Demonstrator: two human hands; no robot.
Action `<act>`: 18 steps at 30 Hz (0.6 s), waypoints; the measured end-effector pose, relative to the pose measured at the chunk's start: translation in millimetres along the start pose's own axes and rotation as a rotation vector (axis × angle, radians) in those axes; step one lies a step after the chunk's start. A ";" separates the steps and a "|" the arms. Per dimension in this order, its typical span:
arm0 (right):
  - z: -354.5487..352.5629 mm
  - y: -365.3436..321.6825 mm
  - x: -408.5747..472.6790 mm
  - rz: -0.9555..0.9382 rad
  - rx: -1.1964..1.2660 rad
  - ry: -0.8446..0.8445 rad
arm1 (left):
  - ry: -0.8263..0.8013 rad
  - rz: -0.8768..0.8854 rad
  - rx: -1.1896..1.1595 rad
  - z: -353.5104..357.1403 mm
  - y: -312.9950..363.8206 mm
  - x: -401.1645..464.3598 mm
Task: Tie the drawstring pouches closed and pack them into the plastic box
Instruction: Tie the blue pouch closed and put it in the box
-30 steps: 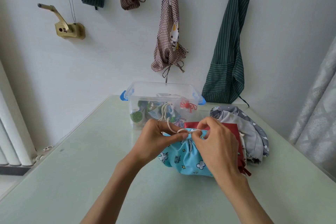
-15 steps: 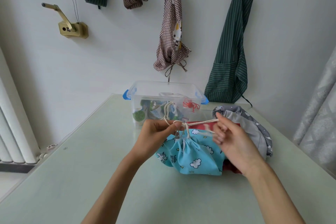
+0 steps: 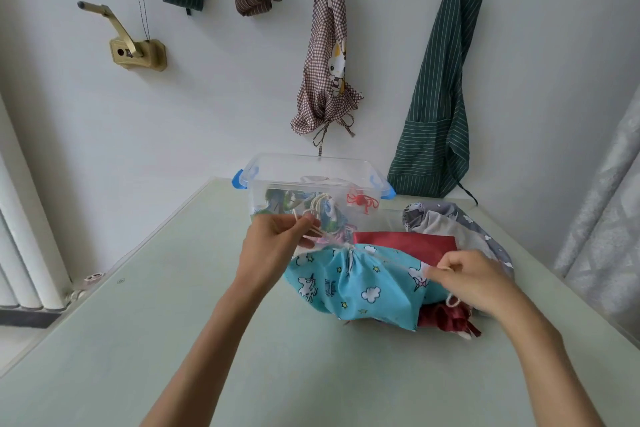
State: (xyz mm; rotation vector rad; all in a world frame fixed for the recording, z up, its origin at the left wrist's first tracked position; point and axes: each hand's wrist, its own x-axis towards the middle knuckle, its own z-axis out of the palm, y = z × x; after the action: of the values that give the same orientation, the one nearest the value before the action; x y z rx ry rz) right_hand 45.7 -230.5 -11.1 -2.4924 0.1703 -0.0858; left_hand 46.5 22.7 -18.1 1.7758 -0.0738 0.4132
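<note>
Head view: the blue pouch [image 3: 360, 282] lies a little right of the frame's centre on the table [image 3: 173, 340], on top of a red pouch [image 3: 405, 243], with a grey pouch [image 3: 450, 222] behind at the right. The box [image 3: 311, 184] stands just above them in the frame, open, with tied pouches already inside.

The left hand [image 3: 273, 246] pinches one end of the white cord [image 3: 384, 257] at the pouch's upper left. The right hand [image 3: 474, 279] has its fingers curled round the other end at the pouch's right, a loop of cord showing below its knuckles. The cord runs taut between them, through the gathered neck [image 3: 346, 248].

The pouch looks like thin printed cotton: light, limp, not fragile, and likely to slide and crumple under a pull. The cord is thin and soft, so the sound grip is close to the neck, with the cloth held down or pulled against evenly from both sides.

The neck points to the upper part of the frame, toward the box; the closed bottom points to the lower right. Its long axis runs from neck to bottom, tilted rightward.
</note>
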 end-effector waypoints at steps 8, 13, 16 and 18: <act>15.9 -50.8 -29.8 -0.409 0.134 -0.225 | -0.271 -0.133 0.122 -8.0 3.6 -1.7; 53.7 -50.9 -27.9 -0.387 -0.006 -0.200 | -0.334 -0.304 0.189 -10.5 5.8 -2.8; 61.8 -50.9 -27.5 -0.368 0.023 -0.080 | -0.522 -0.404 0.378 -16.7 7.4 -2.7; 62.8 -51.2 -27.6 -0.360 0.042 -0.046 | -0.651 -0.387 0.520 -22.1 6.6 -3.6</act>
State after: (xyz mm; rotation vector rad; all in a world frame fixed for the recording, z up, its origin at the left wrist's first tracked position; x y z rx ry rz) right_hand 30.0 -148.7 -31.1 -2.4536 -0.2977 -0.1787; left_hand 36.1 41.5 -9.0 2.3142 -0.0821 -0.4796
